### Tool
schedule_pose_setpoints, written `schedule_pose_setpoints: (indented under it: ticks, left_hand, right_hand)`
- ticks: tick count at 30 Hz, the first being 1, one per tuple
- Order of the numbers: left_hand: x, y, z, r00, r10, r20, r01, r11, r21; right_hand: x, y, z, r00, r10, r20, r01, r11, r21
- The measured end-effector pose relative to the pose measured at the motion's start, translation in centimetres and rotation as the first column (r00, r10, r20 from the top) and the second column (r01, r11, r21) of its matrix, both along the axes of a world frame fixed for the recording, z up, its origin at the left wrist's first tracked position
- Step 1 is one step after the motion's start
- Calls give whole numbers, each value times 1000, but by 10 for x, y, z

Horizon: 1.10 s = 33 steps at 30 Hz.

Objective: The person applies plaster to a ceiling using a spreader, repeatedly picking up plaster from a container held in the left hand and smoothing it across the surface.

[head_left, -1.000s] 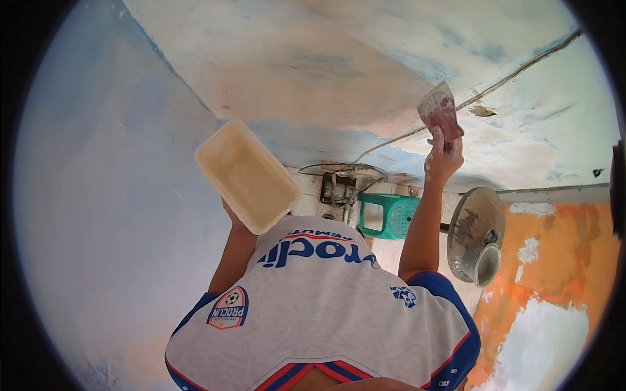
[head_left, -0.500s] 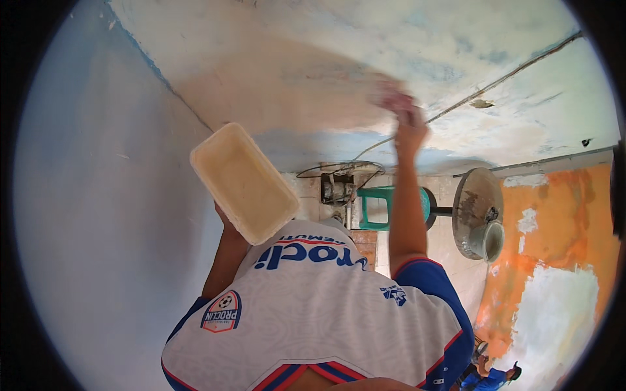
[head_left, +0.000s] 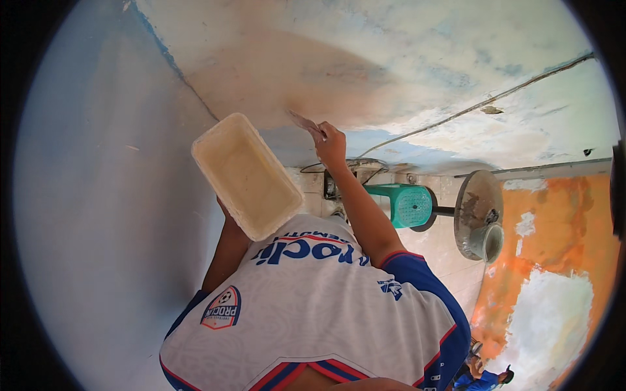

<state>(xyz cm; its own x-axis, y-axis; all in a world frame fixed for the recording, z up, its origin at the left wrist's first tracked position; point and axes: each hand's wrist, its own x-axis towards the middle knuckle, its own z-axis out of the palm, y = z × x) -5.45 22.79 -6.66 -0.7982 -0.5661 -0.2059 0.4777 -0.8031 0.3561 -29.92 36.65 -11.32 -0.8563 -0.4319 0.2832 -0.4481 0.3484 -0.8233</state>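
Observation:
My left hand point(head_left: 222, 207) holds a cream rectangular plastic tub point(head_left: 248, 176) from beneath. Its fingers are mostly hidden behind the tub. The tub is tilted so that its inside faces me, coated with pale residue. Ahead and to the right of it, my right hand point(head_left: 331, 144) is closed round a putty knife point(head_left: 305, 124), its flat blade angled up and left. The blade is near or against the patchy wall point(head_left: 293, 78), which has cream, pinkish and blue areas; contact cannot be made out.
A thin cable point(head_left: 450, 115) runs along the wall. A green plastic stool point(head_left: 407, 205) stands below. Right of it is a round stained table point(head_left: 468, 212) with a bucket point(head_left: 488, 242). A bluish wall point(head_left: 117, 195) rises on the left. Another person in blue point(head_left: 484, 378) is at lower right.
My right hand has swept left and down with the putty knife, from beside the cable to near the tub. The tub has barely moved. The view has shifted slightly, uncovering more of the stool.

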Motion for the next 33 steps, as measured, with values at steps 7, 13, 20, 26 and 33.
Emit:
schedule_pose_setpoints:
  ticks: [7, 13, 20, 26, 33]
  left_hand:
    - [15, -5, -1, 999, 31, 31, -31, 1000, -4]
    - [21, -6, -4, 997, 51, 50, -51, 999, 9]
    - [30, -10, -2, 996, 64, 69, -63, 998, -9]
    - [43, -8, -3, 990, 105, 96, -104, 994, -17]
    - [42, -11, -9, 988, 103, 113, -103, 995, -7]
  right_hand:
    - [-70, 88, 51, 904, -426, -33, 425, 905, -23]
    - [-60, 175, 85, 817, -573, -68, 576, 817, 33]
    - [37, 9, -53, 999, -29, -15, 30, 999, 34]
    - [-6, -12, -79, 987, -163, 0, 163, 986, 40]
    - [-94, 185, 17, 869, -492, 57, 494, 856, -150]
